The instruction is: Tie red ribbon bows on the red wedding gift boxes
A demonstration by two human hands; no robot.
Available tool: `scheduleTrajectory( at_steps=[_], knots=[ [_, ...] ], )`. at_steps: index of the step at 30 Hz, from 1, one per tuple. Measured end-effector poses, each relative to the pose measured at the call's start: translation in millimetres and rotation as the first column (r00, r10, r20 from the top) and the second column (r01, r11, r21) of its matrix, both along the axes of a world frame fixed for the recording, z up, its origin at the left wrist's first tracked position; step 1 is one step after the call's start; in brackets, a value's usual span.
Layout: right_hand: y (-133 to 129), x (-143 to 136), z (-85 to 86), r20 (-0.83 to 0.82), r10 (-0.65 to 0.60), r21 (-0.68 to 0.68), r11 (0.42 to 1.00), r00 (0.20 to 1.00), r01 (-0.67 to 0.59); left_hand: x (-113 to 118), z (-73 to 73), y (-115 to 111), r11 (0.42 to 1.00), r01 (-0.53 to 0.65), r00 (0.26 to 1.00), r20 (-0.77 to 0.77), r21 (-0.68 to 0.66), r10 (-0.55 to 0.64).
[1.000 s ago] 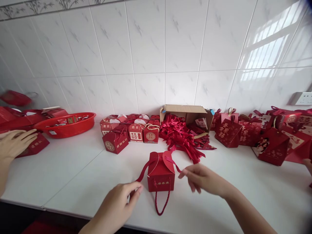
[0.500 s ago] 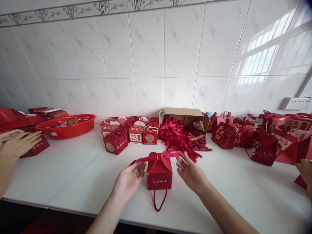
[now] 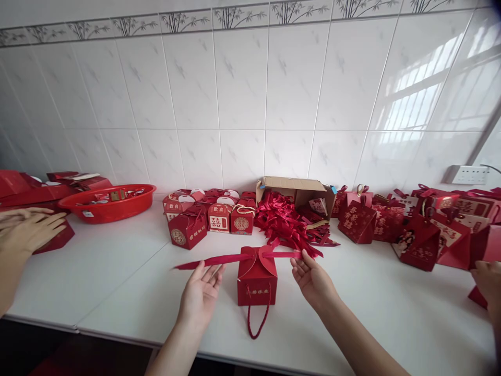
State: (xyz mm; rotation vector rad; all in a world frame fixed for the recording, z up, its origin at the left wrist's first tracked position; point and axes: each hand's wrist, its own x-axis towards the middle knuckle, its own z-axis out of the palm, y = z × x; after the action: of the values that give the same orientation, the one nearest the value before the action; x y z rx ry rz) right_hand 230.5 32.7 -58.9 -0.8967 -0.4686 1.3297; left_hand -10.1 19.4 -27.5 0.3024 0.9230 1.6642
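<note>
A small red gift box [image 3: 257,290] with gold lettering stands upright on the table in front of me. Its curved top flaps are closed, and a dark red cord handle [image 3: 258,334] hangs down its front. Through the top runs a red ribbon [image 3: 230,259], stretched out to both sides. My left hand [image 3: 200,295] pinches the ribbon left of the box, with the loose end sticking out beyond the fingers. On the other side, my right hand [image 3: 313,277] pinches the ribbon's right end between thumb and finger. Neither hand touches the box itself.
Behind the box, red ribbons [image 3: 276,214] spill from a cardboard carton [image 3: 293,183]. Several closed boxes [image 3: 219,216] stand left of it, beside a red basin [image 3: 117,211]. Ribboned boxes [image 3: 418,240] crowd the right. Other people's hands [image 3: 33,230] work at both edges.
My left hand has slid left and slightly down, and more ribbon now shows on that side. My right hand has moved a little right, drawing its end straighter. The box has stayed put.
</note>
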Motion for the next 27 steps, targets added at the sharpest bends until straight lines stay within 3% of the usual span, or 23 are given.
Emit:
scheduleTrajectory(
  at_steps=[6, 11, 15, 19, 23, 27],
  knots=[
    [0, 15, 26.9, 0.2, -0.107, 0.159, 0.984, 0.974, 0.075, -14, 20.2, 2, 0.974, -0.11, 0.967, -0.207, 0.2, 0.152],
    [4, 30, 61.9, 0.425, -0.214, 0.285, 0.954, 0.88, 0.094, -18, 46.7, 10, 0.921, -0.118, 0.89, -0.372, 0.37, 0.264],
    [6, 30, 95.2, 0.53, -0.294, 0.431, 0.901, 0.795, 0.046, -7, 77.6, 20, 0.87, 0.006, 0.858, -0.45, 0.493, 0.248],
    [9, 16, 127.8, 0.575, -0.356, 0.544, 0.839, 0.736, -0.02, 9, 104.2, 27, 0.852, 0.115, 0.833, -0.517, 0.511, 0.198],
    [13, 1, 149.9, 0.622, -0.353, 0.585, 0.803, 0.699, -0.116, 18, 117.1, 30, 0.831, 0.237, 0.784, -0.604, 0.503, 0.142],
    [16, -3, 160.9, 0.647, -0.391, 0.617, 0.772, 0.654, -0.149, 22, 122.5, 32, 0.808, 0.313, 0.743, -0.658, 0.5, 0.12]
  ],
)
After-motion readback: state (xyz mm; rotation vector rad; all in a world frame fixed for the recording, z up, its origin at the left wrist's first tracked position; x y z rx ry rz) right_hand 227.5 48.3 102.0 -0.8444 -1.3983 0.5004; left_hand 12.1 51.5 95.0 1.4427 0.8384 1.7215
